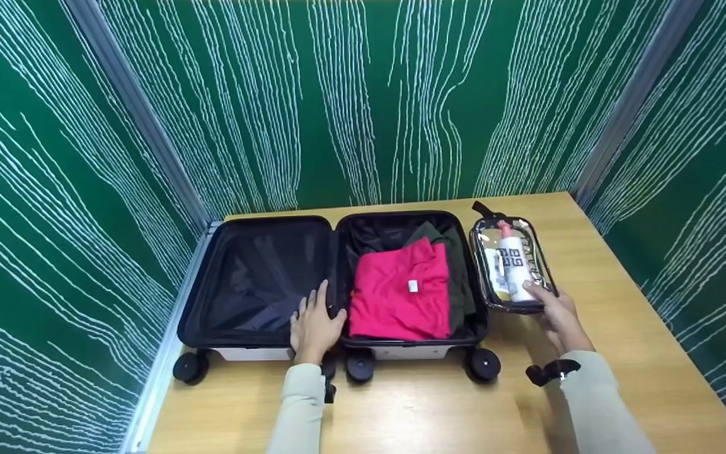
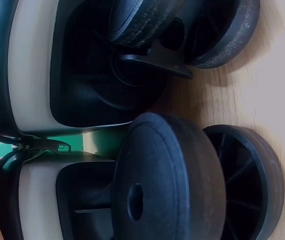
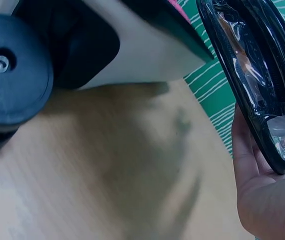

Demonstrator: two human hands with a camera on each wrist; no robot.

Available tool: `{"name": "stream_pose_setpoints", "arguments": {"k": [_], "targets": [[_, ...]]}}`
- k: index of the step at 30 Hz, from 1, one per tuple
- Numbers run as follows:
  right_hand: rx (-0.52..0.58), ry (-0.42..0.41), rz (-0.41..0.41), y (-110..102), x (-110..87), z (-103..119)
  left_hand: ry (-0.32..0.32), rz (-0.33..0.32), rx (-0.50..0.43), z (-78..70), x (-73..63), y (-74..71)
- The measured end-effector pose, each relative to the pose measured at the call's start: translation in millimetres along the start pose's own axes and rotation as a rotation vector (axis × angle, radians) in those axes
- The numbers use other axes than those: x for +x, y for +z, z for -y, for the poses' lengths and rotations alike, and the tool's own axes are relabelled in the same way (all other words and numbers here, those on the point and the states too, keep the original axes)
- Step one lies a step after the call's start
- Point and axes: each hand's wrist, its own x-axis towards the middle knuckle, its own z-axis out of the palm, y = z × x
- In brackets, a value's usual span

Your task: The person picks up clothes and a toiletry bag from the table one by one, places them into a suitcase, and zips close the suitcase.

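My left hand (image 1: 316,329) lies with fingers extended on the inner edge of the open suitcase's left half (image 1: 256,284), close to the middle seam. In my right hand (image 1: 561,321) is a clear toiletry bag (image 1: 489,301) with black trim, gripped at its near end, thumb on top and fingers underneath. It is held up over the table just right of the suitcase. Through its clear side show a white bottle (image 1: 514,265) with a pink top and another white item. A folded pink garment (image 1: 394,296) lies over a dark green one (image 1: 460,293) in the suitcase's right half.
Black suitcase wheels (image 1: 484,364) stick out toward me along the near side. A zipper pull (image 2: 50,145) hangs between the two halves. The wooden table (image 1: 426,403) is enclosed by green, white-streaked walls (image 1: 350,94) at the back and sides.
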Motion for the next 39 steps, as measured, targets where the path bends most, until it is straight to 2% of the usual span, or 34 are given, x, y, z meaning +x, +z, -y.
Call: {"name": "stream_pose_setpoints", "arguments": {"k": [8,13,23,29,39], "targets": [[0.043,-0.074,0.072,16,-1.8,5,0.017,-0.027,-0.006,0.6,-1.0,0.5],[0.034,-0.077,0.087,25,-2.5,4,0.014,-0.023,0.018,1.6,-0.3,-1.1],[0.002,-0.112,0.097,39,-0.2,4,0.01,-0.019,-0.001,0.1,-0.2,-0.6],[-0.022,-0.135,0.143,49,-0.2,3,0.015,-0.019,0.001,1.7,1.0,0.4],[-0.051,-0.134,0.162,61,0.4,-2,0.018,-0.018,-0.021,0.5,-0.8,-0.8]]}}
